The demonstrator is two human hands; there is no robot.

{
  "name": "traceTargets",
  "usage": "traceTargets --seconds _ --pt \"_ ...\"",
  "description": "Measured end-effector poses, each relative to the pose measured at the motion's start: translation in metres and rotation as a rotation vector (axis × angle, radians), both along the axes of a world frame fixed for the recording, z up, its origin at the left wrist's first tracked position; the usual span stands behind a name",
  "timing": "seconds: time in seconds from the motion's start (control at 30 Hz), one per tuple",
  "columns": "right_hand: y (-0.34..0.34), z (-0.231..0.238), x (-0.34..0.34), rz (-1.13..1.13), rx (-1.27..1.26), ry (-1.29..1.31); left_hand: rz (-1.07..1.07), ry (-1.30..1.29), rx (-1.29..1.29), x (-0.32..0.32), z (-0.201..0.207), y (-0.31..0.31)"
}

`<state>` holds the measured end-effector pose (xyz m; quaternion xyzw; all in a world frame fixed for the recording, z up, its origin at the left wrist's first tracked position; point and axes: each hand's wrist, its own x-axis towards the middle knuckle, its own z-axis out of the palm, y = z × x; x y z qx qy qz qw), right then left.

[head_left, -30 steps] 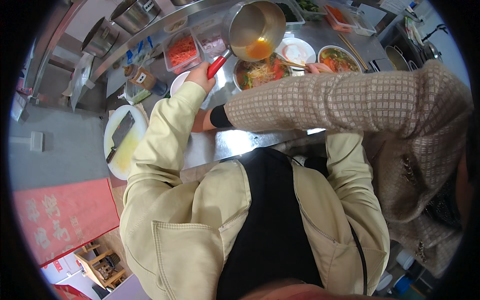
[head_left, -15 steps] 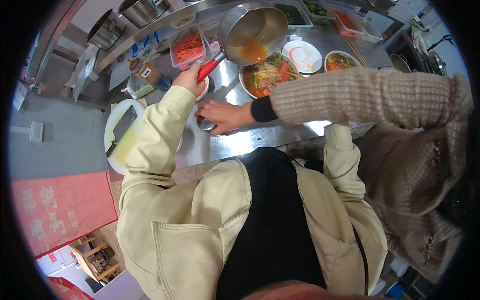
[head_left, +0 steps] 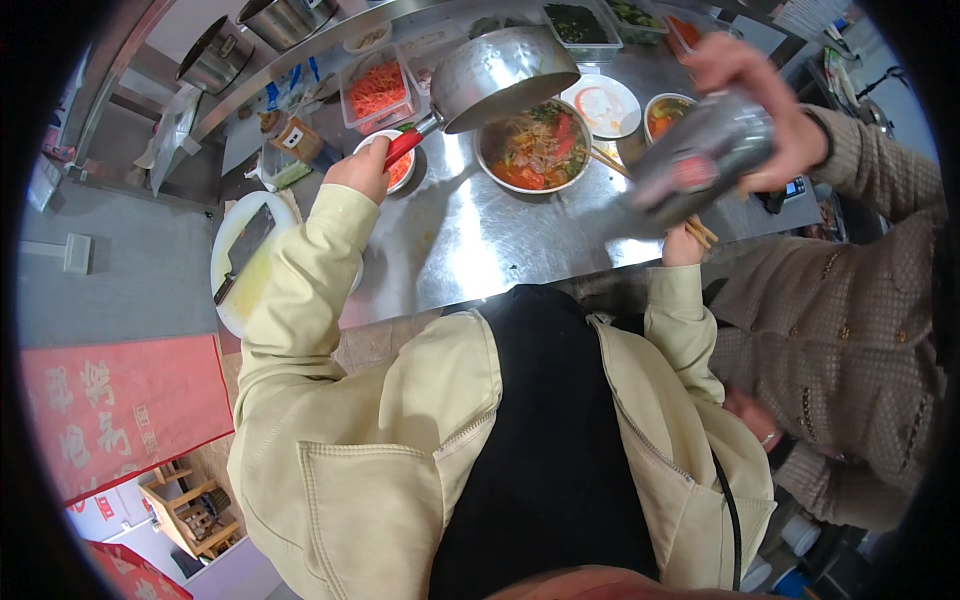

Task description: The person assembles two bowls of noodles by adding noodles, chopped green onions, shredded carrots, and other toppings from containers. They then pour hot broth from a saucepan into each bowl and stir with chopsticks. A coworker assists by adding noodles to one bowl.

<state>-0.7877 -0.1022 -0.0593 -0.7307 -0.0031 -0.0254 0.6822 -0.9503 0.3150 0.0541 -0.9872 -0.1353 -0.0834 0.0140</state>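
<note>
My left hand [head_left: 360, 172] is closed round the red handle of a metal saucepan [head_left: 505, 80]. The saucepan is tipped over beside a round bowl [head_left: 535, 190], its outer side turned up. In that bowl lies red soup [head_left: 525, 148] with meat shreds, greens and red pieces. My right hand [head_left: 684, 246] grips long wooden chopsticks [head_left: 703, 232]; their far part reaches the bowl's right rim, and their middle is hidden. A co-worker's hand [head_left: 745, 100] holds a dark, blurred cylindrical container [head_left: 705, 160] above the chopsticks.
On the steel counter [head_left: 430, 260] are a tub of shredded carrot [head_left: 378, 97], a small bowl [head_left: 400, 172], a stained white plate [head_left: 606, 108] and a second soup bowl [head_left: 668, 112]. A cutting board with a knife [head_left: 228, 288] lies left. The co-worker's body [head_left: 830, 340] stands close on the right.
My left hand has tipped the saucepan further; broth no longer shows inside it. The co-worker's arm has drawn back to the right, lifting the container off the counter. My right hand has come into view.
</note>
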Motion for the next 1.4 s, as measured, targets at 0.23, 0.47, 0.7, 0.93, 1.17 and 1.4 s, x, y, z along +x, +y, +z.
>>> traceTargets --seconds 0.23,0.47,0.7,0.93,1.17,1.4 --pt "0.021 0.010 -0.048 0.265 -0.220 -0.549 0.087 -0.190 -0.076 -0.039 -0.039 -0.034" --pt "0.043 -0.007 -0.072 0.395 -0.275 -0.709 0.301 -0.470 -0.619 -0.079 -0.093 -0.102" --pt "0.039 -0.014 -0.081 0.470 -0.297 -0.686 0.541 -0.377 -1.892 -0.175 -0.049 -0.141" --pt "0.061 -0.006 -0.058 0.354 -0.241 -0.652 0.604 -0.343 -2.060 -0.244 -0.006 -0.160" --pt "0.113 0.004 -0.029 0.283 -0.267 -0.541 0.478 -0.609 -1.951 -0.276 0.023 -0.122" --pt "0.133 0.020 -0.061 0.260 -0.298 -0.587 0.555 -0.750 -1.805 -0.341 0.036 -0.072"
